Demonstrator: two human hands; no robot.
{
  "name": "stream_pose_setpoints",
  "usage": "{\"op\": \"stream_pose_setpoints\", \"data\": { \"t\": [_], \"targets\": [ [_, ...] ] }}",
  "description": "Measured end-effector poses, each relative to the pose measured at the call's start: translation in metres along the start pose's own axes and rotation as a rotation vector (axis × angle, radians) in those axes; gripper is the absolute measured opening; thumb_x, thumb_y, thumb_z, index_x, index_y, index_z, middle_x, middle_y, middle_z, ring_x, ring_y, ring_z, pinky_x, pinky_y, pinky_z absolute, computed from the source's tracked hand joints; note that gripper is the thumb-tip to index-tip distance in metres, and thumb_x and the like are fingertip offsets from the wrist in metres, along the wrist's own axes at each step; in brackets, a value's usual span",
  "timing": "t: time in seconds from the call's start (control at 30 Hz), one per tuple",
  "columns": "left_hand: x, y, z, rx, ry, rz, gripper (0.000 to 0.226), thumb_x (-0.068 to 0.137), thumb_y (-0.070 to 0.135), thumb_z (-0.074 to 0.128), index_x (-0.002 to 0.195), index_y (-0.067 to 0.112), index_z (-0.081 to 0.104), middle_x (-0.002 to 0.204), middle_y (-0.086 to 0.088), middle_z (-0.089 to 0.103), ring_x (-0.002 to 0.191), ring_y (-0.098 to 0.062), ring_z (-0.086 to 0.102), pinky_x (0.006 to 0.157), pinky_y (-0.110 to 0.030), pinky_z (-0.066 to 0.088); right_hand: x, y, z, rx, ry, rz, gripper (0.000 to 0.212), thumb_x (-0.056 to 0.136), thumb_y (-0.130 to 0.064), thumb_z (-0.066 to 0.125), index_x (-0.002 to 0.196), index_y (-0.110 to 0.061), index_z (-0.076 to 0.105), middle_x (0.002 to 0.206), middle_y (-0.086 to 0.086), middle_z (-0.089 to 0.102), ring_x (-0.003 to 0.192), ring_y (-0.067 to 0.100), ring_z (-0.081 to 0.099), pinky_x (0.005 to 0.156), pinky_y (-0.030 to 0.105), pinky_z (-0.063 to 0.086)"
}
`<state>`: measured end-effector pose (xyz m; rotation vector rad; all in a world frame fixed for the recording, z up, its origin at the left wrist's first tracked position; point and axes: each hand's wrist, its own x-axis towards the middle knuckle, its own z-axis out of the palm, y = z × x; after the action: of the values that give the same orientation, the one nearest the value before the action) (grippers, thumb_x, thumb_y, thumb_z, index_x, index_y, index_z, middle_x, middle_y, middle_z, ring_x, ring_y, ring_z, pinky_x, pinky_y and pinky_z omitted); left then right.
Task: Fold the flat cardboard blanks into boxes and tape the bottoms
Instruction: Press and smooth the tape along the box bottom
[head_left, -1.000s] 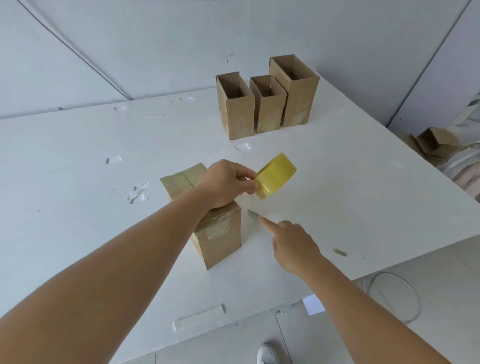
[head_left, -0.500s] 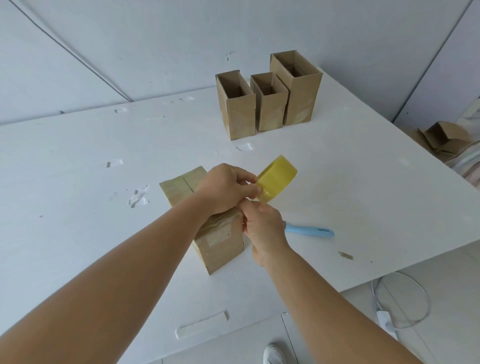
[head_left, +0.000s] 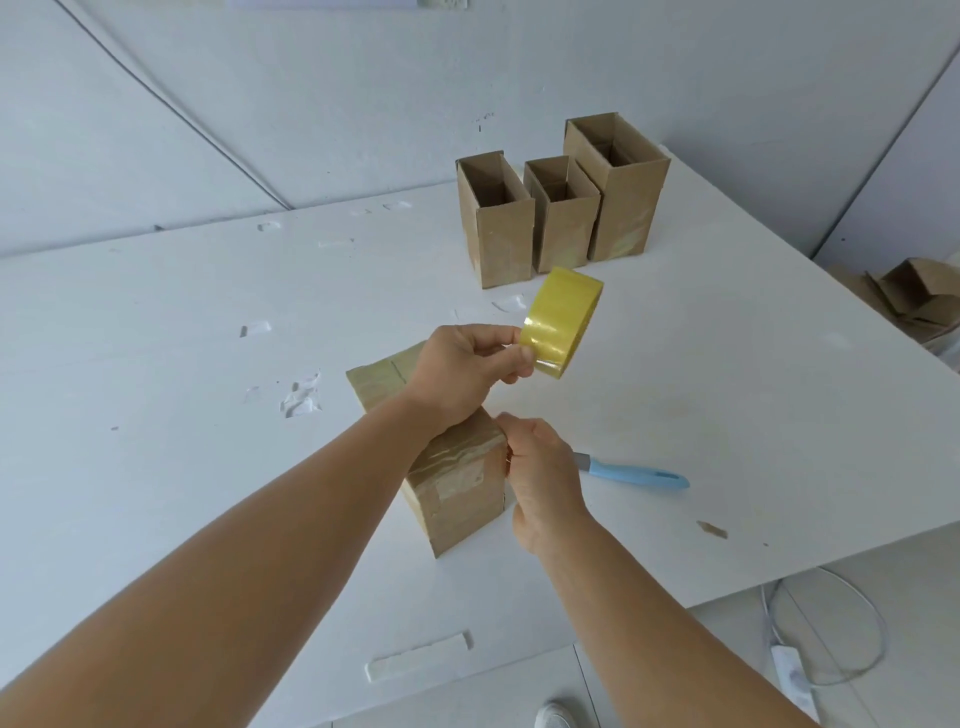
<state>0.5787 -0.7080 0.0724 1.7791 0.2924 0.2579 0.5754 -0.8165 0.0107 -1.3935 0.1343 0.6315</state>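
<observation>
We had 3 boxes (head_left: 558, 218) done at the back, 4th box (head_left: 457, 488) w/ bottom taped; left hand (head_left: 462, 376) gripped tape roll (head_left: 562, 321), right hand (head_left: 540, 475) pinched box corner.

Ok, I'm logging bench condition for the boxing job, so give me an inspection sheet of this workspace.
Surface: white table, pitted, tape scraps stuck on.
Job's things: upturned box, taped; three open boxes at the back; yellow tape roll.
Clutter: blue-handled knife; white strip near the front edge.
Hands: left hand holds the roll; right hand pressing at the box's corner.
Cables: white cord on the floor.
Surroundings: white walls; cardboard pile at right.
</observation>
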Motion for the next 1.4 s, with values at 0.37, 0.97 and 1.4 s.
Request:
{"op": "stream_pose_setpoints", "data": {
  "t": [0.37,0.97,1.4],
  "targets": [
    [0.001,-0.001,-0.002,-0.016,0.022,0.013,0.010,0.085,0.010,0.069,0.090,0.017,0.074,0.070,0.002,0.071,0.065,-0.007,0.061,0.071,-0.020,0.054,-0.018,0.006,-0.015,-0.208,0.025,-0.198,0.027,0.095,-0.033,0.046,0.118,-0.026,0.059,0.112,-0.012,0.062,0.103,0.000,0.056,0.073,0.011,0.041],
    [-0.019,0.017,-0.018,-0.073,0.149,0.054,0.010,0.085,0.010,0.070,0.083,0.019,0.074,0.067,0.002,0.068,0.063,-0.010,0.060,0.072,-0.022,0.053,-0.039,0.002,-0.002,-0.332,-0.135,-0.274,0.019,0.096,-0.039,0.046,0.090,-0.054,0.057,0.091,-0.039,0.057,0.091,-0.019,0.050,0.072,0.005,0.035],
    [-0.069,0.036,-0.031,-0.113,0.044,-0.012,0.015,0.081,0.014,0.074,0.096,0.019,0.075,0.082,-0.003,0.072,0.075,-0.008,0.063,0.079,-0.020,0.053,-0.066,-0.062,-0.008,-0.441,-0.003,-0.767,0.019,0.089,-0.048,0.050,0.088,-0.033,0.062,0.081,-0.022,0.063,0.079,-0.004,0.057,0.069,0.012,0.041]
  ]
}}
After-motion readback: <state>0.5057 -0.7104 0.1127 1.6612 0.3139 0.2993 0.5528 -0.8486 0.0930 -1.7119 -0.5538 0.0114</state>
